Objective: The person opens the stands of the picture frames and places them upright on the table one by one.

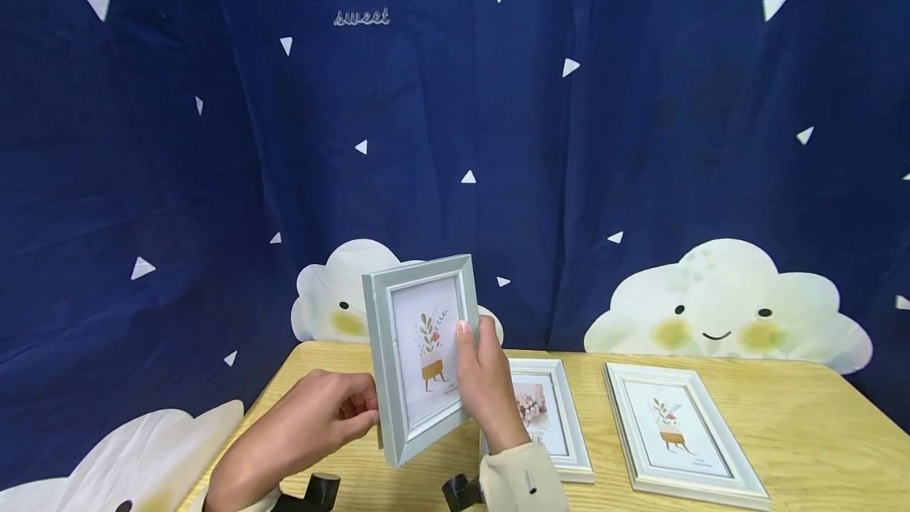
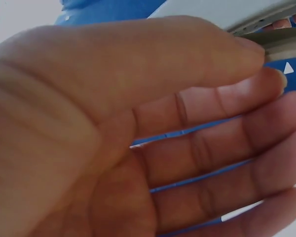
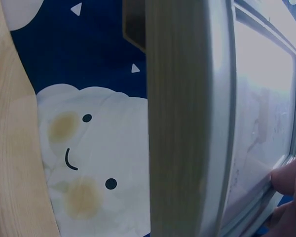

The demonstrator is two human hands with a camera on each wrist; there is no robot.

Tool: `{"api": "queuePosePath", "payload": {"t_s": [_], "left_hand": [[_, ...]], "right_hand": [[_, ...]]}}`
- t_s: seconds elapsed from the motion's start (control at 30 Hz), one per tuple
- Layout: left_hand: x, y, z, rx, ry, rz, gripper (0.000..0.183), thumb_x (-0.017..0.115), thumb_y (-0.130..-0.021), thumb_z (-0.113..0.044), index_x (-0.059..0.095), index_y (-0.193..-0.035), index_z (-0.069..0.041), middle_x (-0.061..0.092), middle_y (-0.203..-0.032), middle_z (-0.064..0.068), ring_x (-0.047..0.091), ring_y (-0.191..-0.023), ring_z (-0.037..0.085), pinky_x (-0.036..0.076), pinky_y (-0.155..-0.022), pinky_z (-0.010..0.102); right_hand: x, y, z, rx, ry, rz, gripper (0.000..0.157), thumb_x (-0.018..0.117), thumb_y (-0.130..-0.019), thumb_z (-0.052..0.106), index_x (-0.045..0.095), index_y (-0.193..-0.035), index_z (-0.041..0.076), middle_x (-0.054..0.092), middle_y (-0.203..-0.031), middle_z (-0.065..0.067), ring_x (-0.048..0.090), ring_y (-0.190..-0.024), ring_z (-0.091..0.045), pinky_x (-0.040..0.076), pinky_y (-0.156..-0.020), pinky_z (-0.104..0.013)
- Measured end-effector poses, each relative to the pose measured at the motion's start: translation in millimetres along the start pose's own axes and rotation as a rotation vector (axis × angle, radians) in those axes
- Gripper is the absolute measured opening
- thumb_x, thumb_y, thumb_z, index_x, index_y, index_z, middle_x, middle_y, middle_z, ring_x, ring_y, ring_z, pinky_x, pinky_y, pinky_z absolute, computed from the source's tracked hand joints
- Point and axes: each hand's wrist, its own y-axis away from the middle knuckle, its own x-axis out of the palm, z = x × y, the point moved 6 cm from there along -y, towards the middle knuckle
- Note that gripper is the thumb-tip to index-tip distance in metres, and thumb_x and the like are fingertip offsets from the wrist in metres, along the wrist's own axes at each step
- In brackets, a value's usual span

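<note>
A silver-grey picture frame [image 1: 387, 370] with a plant print is held upright and slightly turned above the table. My right hand [image 1: 490, 389] grips its right side, the thumb on the front rim and the other fingers behind. My left hand [image 1: 316, 421] is at the lower left, partly behind the frame. In the left wrist view its thumb and index finger pinch the edge of a thin backing stand [image 2: 288, 42]; the other fingers are loosely bent. The right wrist view shows part of this brown stand [image 3: 134, 24] angled out from the back.
On the wooden table [image 1: 803, 409] lie two more frames: a white one with a flower picture [image 1: 576, 433], partly hidden by my right hand, and one with a plant print [image 1: 682, 433] further right. A blue curtain [image 1: 526, 141] with clouds hangs behind.
</note>
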Motion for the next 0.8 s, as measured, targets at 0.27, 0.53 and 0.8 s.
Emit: {"api": "queuePosePath", "payload": {"t_s": [0.27,0.53,0.8], "left_hand": [[-2.0,0.8,6.3,-0.01,0.003,-0.022,0.022,0.066,-0.085,-0.006,0.06,-0.072,-0.023,0.056,-0.065,-0.018,0.051,-0.058,-0.004,0.044,-0.054,0.02],[-5.2,0.2,12.6,0.002,-0.035,-0.064,0.021,0.069,-0.084,-0.006,0.06,-0.071,-0.021,0.052,-0.062,-0.019,0.046,-0.056,-0.004,0.041,-0.052,0.02],[-8.9,-0.3,18.9,-0.005,-0.069,-0.108,0.021,0.072,-0.083,-0.008,0.06,-0.072,-0.022,0.05,-0.061,-0.019,0.045,-0.056,-0.004,0.041,-0.052,0.02]], "right_hand": [[1.0,0.8,0.4,-0.004,0.012,0.007,0.029,0.039,-0.104,0.03,0.049,-0.124,0.011,0.063,-0.108,-0.014,0.058,-0.094,-0.025,0.045,-0.085,-0.049],[0.0,1.0,0.6,-0.011,0.026,0.009,0.031,0.038,-0.105,0.032,0.049,-0.125,0.012,0.063,-0.105,-0.015,0.058,-0.091,-0.025,0.045,-0.083,-0.049],[0.5,-0.3,1.0,-0.006,0.022,0.018,0.031,0.036,-0.105,0.031,0.049,-0.125,0.012,0.063,-0.107,-0.014,0.058,-0.092,-0.025,0.045,-0.083,-0.049]]}}
